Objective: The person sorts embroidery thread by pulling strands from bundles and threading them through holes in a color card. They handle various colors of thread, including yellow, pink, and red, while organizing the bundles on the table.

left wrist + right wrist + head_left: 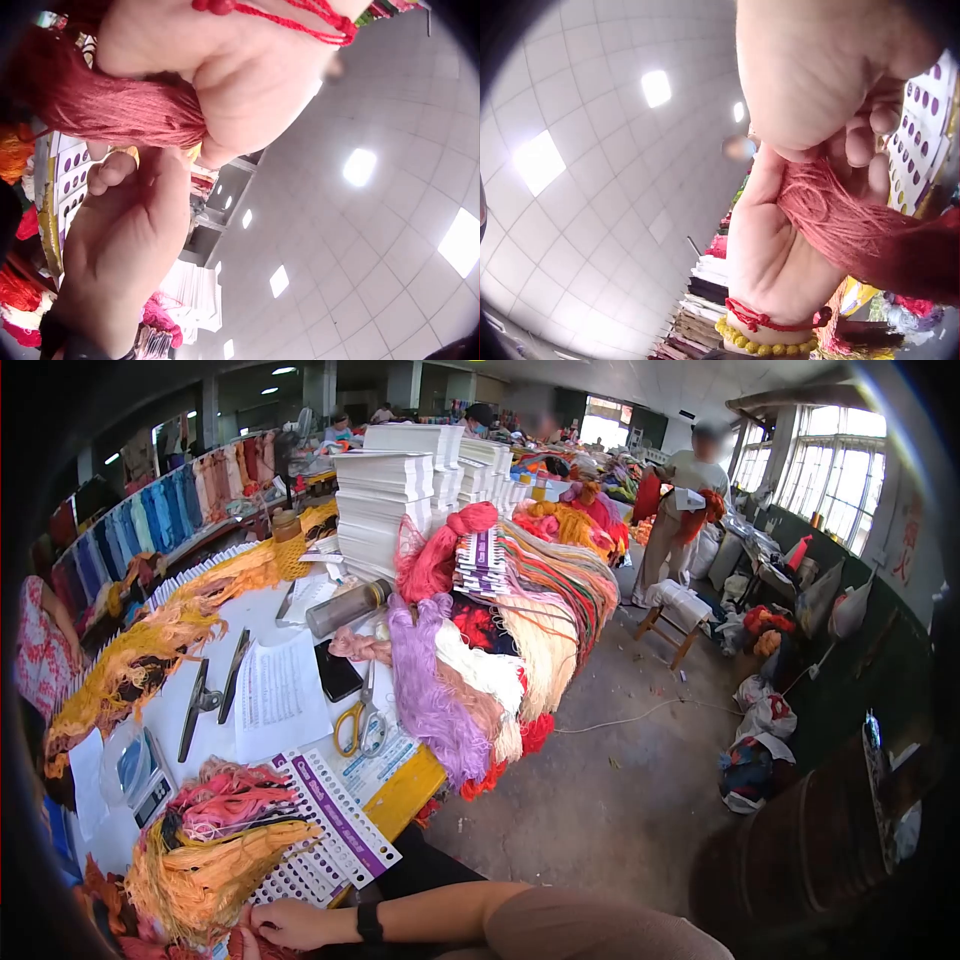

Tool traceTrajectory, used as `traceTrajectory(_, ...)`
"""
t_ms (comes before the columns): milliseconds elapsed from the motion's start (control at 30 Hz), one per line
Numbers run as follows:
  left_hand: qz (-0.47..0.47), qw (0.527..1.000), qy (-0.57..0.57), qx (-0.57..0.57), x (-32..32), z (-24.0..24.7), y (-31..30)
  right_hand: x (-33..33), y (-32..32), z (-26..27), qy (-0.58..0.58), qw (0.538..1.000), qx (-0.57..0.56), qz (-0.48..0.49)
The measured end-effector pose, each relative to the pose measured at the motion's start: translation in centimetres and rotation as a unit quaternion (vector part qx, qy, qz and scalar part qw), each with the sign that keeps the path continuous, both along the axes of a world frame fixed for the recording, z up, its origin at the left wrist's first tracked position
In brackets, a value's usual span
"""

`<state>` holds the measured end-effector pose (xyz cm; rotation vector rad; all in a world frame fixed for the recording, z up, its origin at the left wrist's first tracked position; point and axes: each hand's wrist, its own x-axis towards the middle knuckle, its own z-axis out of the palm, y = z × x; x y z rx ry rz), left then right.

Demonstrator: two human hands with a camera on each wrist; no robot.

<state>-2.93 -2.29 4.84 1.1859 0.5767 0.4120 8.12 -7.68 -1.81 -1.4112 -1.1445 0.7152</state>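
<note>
A skein of dusty red thread (847,221) lies in the left hand (769,247), which wears a red cord and yellow beads and grips one end of it. The right hand (295,925), with a black wristband, meets the left at that same end, its fingertips curled in on the thread. In the left wrist view the skein (124,112) trails away from the left hand (251,94), and the right hand (127,232) comes up from below, thumb against the bound end. Just beyond both hands, orange and pink thread bundles (240,850) lie over punched purple-and-white cards (335,815).
The table holds scissors (360,725), a phone (338,672), a printed sheet (282,695), a bottle (350,608) and a small scale (150,785). Stacked white cards (385,500) and heaped skeins (440,680) stand farther back. Another person (685,500) stands near the windows.
</note>
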Motion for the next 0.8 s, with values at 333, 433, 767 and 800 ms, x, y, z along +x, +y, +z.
traceTrajectory(333, 0.074, 0.993, 0.003, 0.09, -0.8, -2.1, 1.1, -0.6, 0.0, -0.3, 0.041, 0.997, 0.019, 0.056)
traceTrajectory(433, 0.054, 0.992, -0.091, -0.072, -2.2, -5.9, 2.7, -0.8, 0.5, -1.2, 0.044, 0.994, 0.049, 0.082)
traceTrajectory(767, 0.02, 0.97, -0.16, -0.181, -2.9, -6.6, 3.2, -0.5, 0.5, -1.6, 0.207, 0.97, -0.079, 0.104)
traceTrajectory(800, 0.016, 0.965, -0.168, -0.198, -3.0, -6.6, 3.3, -0.3, 0.6, -1.9, 0.204, 0.968, -0.105, 0.105)
